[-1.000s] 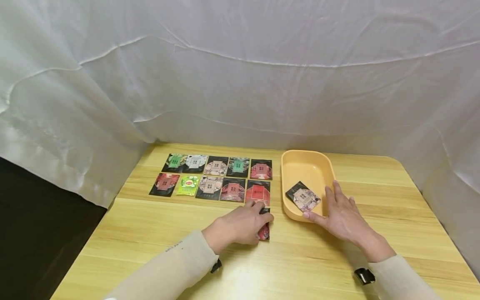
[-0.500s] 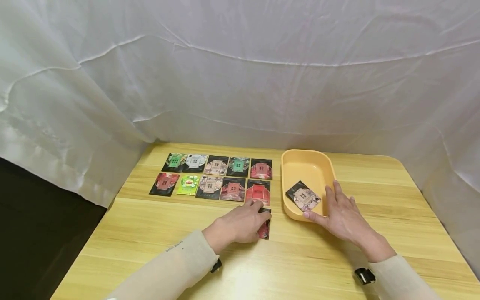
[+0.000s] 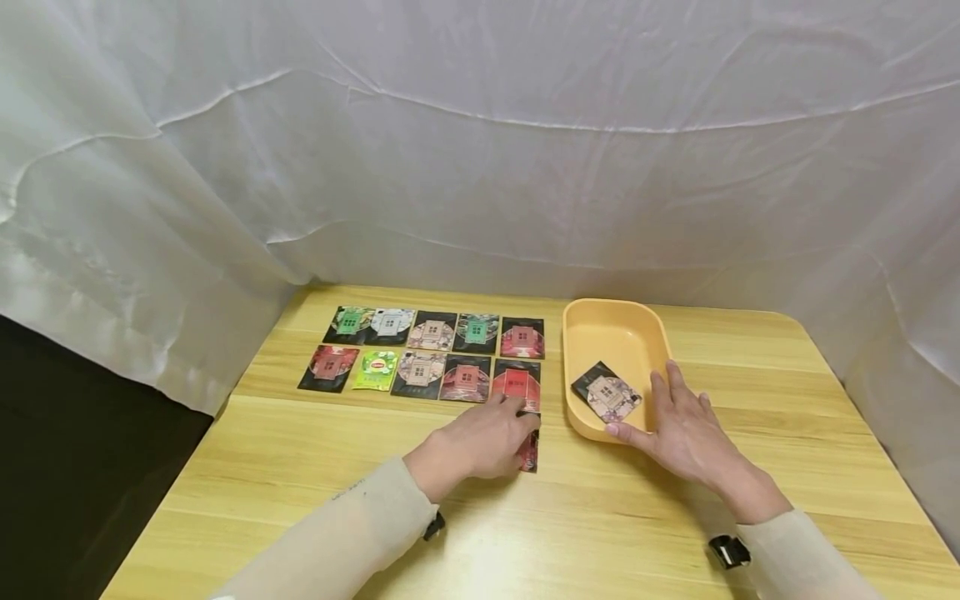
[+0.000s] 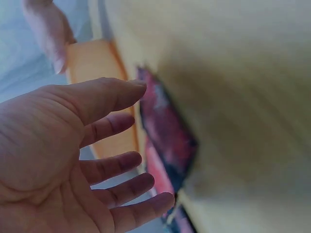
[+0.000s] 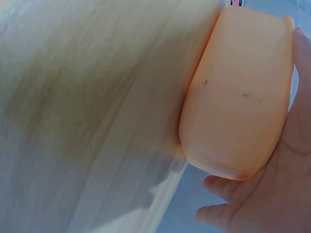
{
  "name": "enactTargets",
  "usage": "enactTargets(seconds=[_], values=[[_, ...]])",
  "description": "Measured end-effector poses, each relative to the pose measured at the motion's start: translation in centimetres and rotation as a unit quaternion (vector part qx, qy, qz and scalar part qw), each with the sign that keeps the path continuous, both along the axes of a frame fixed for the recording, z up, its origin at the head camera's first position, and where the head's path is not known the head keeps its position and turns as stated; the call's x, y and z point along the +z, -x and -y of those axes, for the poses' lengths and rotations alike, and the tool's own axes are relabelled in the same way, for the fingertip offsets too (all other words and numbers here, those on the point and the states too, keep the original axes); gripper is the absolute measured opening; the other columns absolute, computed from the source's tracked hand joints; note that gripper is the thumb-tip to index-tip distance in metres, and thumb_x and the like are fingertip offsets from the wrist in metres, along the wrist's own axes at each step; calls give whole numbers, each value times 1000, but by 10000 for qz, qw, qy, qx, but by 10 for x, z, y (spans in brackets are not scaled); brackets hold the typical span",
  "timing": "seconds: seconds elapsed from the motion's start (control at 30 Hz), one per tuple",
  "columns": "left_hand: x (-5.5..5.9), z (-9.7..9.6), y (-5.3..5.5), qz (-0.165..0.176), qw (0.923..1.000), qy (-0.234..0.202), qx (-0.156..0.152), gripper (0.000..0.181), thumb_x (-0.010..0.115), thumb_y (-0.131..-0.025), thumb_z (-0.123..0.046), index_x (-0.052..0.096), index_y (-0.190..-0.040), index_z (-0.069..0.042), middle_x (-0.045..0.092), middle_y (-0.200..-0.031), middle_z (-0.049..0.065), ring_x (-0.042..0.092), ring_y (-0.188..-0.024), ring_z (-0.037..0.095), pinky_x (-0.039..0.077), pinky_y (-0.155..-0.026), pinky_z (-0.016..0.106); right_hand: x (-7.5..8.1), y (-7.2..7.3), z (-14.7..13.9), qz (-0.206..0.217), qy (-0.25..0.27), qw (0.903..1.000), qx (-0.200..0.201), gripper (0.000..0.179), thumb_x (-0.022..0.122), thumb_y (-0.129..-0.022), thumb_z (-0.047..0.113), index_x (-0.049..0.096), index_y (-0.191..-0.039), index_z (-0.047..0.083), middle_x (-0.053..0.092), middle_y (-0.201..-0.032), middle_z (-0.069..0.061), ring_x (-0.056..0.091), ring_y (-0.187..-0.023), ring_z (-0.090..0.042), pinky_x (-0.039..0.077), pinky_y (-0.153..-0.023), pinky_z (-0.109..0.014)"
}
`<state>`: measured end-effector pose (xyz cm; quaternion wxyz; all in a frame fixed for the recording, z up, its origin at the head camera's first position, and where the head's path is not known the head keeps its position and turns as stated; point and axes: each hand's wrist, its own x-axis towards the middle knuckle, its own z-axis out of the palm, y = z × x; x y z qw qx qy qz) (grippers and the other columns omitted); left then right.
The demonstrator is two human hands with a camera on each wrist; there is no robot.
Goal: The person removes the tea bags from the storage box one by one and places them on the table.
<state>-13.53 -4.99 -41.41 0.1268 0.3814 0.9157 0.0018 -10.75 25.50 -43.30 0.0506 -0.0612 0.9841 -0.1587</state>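
My left hand [image 3: 483, 437] is over a red and black tea sachet [image 3: 529, 452] and touches it, partly covering it in the head view. In the left wrist view its thumb and fingers are loosely extended near the sachet [image 4: 167, 128]. Just above lies a red sachet [image 3: 516, 382]. My right hand [image 3: 693, 429] rests against the near right corner of a yellow-orange tray [image 3: 583, 427], thumb at the front rim and straight fingers along the right side. Inside the tray is a black sachet with a beige floral print [image 3: 606, 393].
Two rows of sachets lie left of the tray, among them a green-yellow one [image 3: 375, 370] and a black-green one [image 3: 476, 333]. They sit on a wooden table [image 3: 675, 533]. A white curtain [image 3: 480, 183] hangs behind the table and along its sides.
My left hand has shifted slightly forward, and the sachet under it has slid a little toward the row above. The right hand and the tray stay in place.
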Motion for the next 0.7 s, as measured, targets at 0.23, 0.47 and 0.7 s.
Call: enactTargets(seconds=[0.23,0.47,0.7], values=[[32,-18,20,-370,9988,-318,28,58,75,-97,-35,57,-151,-21,54,-155,10,49,-144,33,47,-118,45,0,0,0,42,6,10000,-20,123,57,-93,78,14,-161,-16,-6,-168,-41,17,-152,-63,13,-119,-80],[54,-56,41,-673,9964,-515,-25,53,73,-98,-32,60,-148,-20,61,-144,5,57,-129,23,49,-113,39,0,0,0,47,-24,10000,-51,124,57,-93,79,15,-161,-16,-5,-167,-42,19,-151,-63,14,-119,-80],[58,-97,48,-700,9971,-200,-212,51,71,-101,-33,59,-150,-24,59,-142,2,56,-120,21,57,-97,34,1,1,0,75,12,10000,-34,124,57,-93,78,14,-161,-16,-4,-168,-42,18,-152,-62,13,-118,-81]])
